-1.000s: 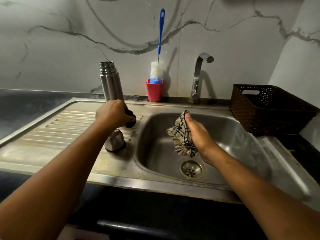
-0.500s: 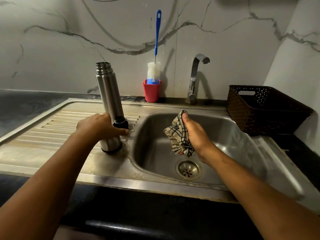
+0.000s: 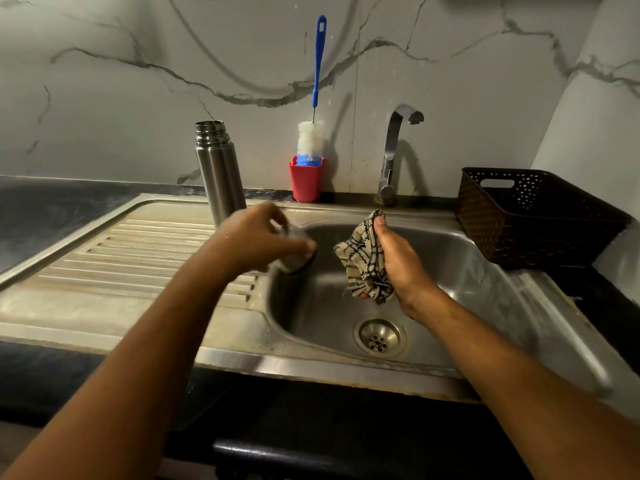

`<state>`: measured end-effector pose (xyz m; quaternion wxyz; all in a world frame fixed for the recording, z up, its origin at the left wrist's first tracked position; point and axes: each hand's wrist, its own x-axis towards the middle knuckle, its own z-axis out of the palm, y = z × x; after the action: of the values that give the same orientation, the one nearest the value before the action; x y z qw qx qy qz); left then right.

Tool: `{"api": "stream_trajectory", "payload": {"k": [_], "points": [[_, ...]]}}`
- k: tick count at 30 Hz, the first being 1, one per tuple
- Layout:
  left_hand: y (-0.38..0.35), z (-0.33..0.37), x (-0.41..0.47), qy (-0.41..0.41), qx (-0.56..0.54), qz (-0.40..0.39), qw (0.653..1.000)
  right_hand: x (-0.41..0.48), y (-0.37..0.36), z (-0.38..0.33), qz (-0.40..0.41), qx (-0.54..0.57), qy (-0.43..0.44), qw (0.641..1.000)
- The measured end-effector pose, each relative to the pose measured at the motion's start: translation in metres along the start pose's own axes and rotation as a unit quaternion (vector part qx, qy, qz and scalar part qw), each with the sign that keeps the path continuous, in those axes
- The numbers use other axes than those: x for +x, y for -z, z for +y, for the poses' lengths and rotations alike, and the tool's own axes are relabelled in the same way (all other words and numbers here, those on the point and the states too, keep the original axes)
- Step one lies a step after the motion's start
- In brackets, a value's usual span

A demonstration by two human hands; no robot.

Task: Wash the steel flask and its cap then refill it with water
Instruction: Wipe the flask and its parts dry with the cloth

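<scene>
Head view: my left hand (image 3: 252,237) grips the blurred cap (image 3: 299,262), right hand (image 3: 398,268) clutches the cloth (image 3: 360,265); flask (image 3: 221,174) at 11 o'clock, and my forearm could knock it over.

Flask (image 3: 220,174): steel, tall and slim, with a brushed body and a ringed, threaded neck.
Flask state: mouth open, nothing screwed on.
Flask pose: upright.
Flask place: at the back of the drainboard (image 3: 138,251), just left of the sink (image 3: 450,258); your left hand (image 3: 256,237) hides its foot.
Cap (image 3: 298,253): blurred; you can make out a rounded steel piece with a dark rim.
Cap place: gripped in your left hand's fingers over the sink's left edge, apart from the flask, lower and to its right.
</scene>
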<state>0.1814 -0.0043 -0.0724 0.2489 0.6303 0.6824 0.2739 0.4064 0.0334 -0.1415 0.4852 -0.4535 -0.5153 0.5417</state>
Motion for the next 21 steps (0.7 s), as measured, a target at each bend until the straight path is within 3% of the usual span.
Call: {"api": "stream_trajectory", "payload": {"k": [2, 4, 7, 9, 11, 12, 14, 17, 19, 21], "points": [[-0.025, 0.016, 0.001, -0.014, -0.137, -0.039, 0.99, 0.0, 0.002, -0.002, 0.01, 0.025, -0.007, 1.0], [-0.051, 0.026, 0.006, 0.003, -0.272, -0.086, 0.958, 0.002, 0.003, -0.004, 0.03, 0.069, 0.003, 0.997], [-0.079, 0.038, 0.019, 0.065, -0.406, -0.116, 0.904, 0.006, 0.011, -0.006, 0.069, 0.086, 0.111, 0.988], [-0.091, 0.043, 0.023, 0.099, -0.451, -0.124, 0.878, 0.002, 0.011, -0.005, 0.012, -0.005, 0.212, 0.977], [-0.101, 0.043, 0.024, 0.104, -0.503, -0.115, 0.85, -0.002, 0.003, 0.001, -0.036, -0.179, 0.28, 0.943], [-0.105, 0.041, 0.022, 0.091, -0.511, -0.097, 0.849, -0.001, -0.001, 0.005, -0.029, -0.235, 0.297, 0.925], [-0.114, 0.035, 0.02, 0.033, -0.44, -0.031, 0.897, 0.002, -0.008, 0.007, 0.014, -0.241, 0.297, 0.924], [-0.12, 0.031, 0.021, -0.094, -0.302, 0.076, 0.946, 0.0, -0.013, -0.007, 0.054, -0.038, 0.124, 0.99], [-0.12, 0.028, 0.023, -0.173, -0.185, 0.111, 0.961, 0.001, -0.008, -0.013, 0.071, 0.086, -0.046, 0.993], [-0.122, 0.023, 0.026, -0.246, -0.064, 0.109, 0.961, 0.0, 0.001, -0.014, 0.045, 0.136, -0.148, 0.979]]}}
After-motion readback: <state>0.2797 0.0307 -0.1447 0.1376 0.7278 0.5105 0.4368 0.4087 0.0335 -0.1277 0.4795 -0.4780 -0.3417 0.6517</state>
